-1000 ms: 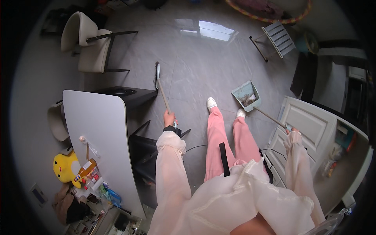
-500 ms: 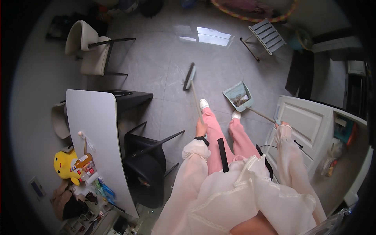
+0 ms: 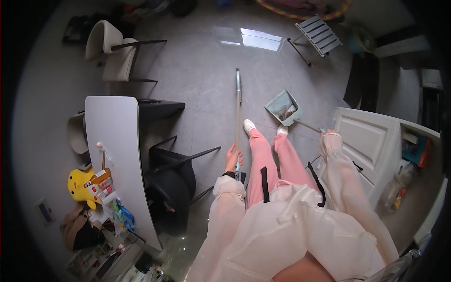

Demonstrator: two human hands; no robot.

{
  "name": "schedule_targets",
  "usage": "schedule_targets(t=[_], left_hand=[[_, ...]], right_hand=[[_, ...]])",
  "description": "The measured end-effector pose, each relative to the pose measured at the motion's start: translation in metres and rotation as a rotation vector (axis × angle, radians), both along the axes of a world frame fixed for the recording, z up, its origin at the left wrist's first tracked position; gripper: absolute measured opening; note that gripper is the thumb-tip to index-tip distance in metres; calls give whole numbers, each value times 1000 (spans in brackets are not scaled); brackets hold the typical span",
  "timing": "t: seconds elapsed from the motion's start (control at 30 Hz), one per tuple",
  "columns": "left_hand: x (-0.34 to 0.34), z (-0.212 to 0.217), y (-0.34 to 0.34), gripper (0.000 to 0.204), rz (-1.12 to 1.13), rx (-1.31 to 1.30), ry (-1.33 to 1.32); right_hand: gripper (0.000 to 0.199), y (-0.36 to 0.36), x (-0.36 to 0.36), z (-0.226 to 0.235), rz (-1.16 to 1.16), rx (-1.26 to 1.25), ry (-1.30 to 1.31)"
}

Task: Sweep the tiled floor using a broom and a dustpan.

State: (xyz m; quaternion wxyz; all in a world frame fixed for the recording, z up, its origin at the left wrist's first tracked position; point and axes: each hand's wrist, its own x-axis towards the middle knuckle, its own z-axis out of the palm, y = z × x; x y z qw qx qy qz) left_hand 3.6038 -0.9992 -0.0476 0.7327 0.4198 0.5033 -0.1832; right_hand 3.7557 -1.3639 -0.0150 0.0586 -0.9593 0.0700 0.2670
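My left hand is closed round the lower handle of a long broom. The broom's narrow head points away from me over the grey tiles, seen edge-on beyond my left foot. On the right, my right hand grips the end of a dustpan's handle. The light blue-green dustpan is just beyond my right shoe, with a heap of greyish debris inside it. I cannot tell whether the dustpan rests on the floor.
A white table with bottles and a yellow plush toy stands left. Beside it are a black chair and a beige chair. A white cabinet is close on my right; a slatted folding stool stands farther off.
The broom has swung so its handle points straight ahead and its head has turned edge-on. My left hand has shifted left and a little nearer. The right hand and dustpan have moved slightly left and farther away.
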Motion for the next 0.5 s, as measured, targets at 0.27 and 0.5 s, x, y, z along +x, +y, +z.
schedule_targets(t=[0.27, 0.5], left_hand=[[-54, 12, 85, 56, 203, 135, 109], [-79, -28, 153, 32, 479, 248, 193]], right_hand=[[19, 8, -7, -30, -215, 97, -74], [27, 58, 7, 19, -50, -210, 82]])
